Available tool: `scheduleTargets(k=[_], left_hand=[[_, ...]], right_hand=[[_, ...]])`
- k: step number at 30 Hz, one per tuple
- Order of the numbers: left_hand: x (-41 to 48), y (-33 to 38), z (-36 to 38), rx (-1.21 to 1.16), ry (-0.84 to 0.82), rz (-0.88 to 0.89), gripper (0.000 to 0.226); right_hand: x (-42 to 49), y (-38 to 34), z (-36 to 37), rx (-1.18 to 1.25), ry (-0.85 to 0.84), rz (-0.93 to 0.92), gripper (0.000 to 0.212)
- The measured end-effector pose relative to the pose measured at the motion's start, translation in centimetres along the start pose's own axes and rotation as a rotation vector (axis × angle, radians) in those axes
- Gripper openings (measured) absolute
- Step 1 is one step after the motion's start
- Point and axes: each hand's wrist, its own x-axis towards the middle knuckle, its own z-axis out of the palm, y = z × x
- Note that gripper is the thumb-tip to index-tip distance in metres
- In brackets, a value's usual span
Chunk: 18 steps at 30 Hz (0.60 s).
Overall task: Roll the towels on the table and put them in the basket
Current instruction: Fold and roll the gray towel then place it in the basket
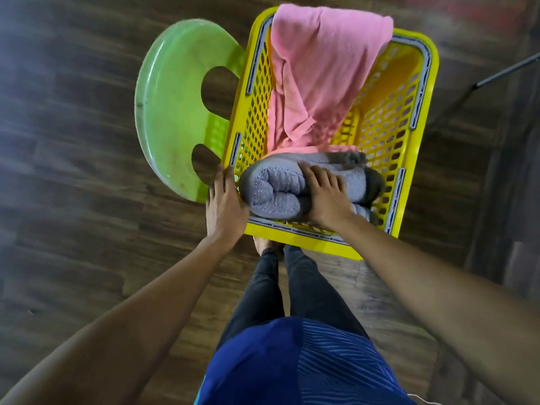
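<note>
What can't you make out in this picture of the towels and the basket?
All in the head view:
- Floor of the basket: covered by the pink towel and the grey rolled towel.
- Right part of the green seat: behind the basket.
- Middle of the grey rolled towel: under the right hand.
- The table: outside the frame.

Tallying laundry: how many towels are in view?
2: a pink towel draped over the far rim of the yellow plastic basket, a rolled grey towel under the right hand. Others may lie beneath.

Much of green stool (pixel 166 112) under yellow basket (pixel 306 247)
</note>
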Motion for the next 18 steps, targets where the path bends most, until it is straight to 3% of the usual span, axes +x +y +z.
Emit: scheduleTargets(k=[4, 8, 12, 18], left_hand=[[0.2, 2.1, -2.5, 0.056, 0.098, 0.122, 0.047], [0.1, 6.8, -4.7, 0.077, 0.083, 0.228, 0.027], [-0.2, 12.1, -5.0, 0.076, 0.09, 0.354, 0.018], [-0.8, 21.1, -2.0, 0.136, 0.083, 0.471, 0.017]], right_hand=[[-1.3, -0.5, -2.9, 0.221, -0.005, 0.114, 0.082], [-4.0, -0.1, -6.7, 0.558, 0.15, 0.264, 0.04], [-7.3, 1.4, -9.8, 0.764, 0.291, 0.366, 0.026], [-11.1, 8.5, -14.2, 0.886, 0.411, 0.389, 0.019]])
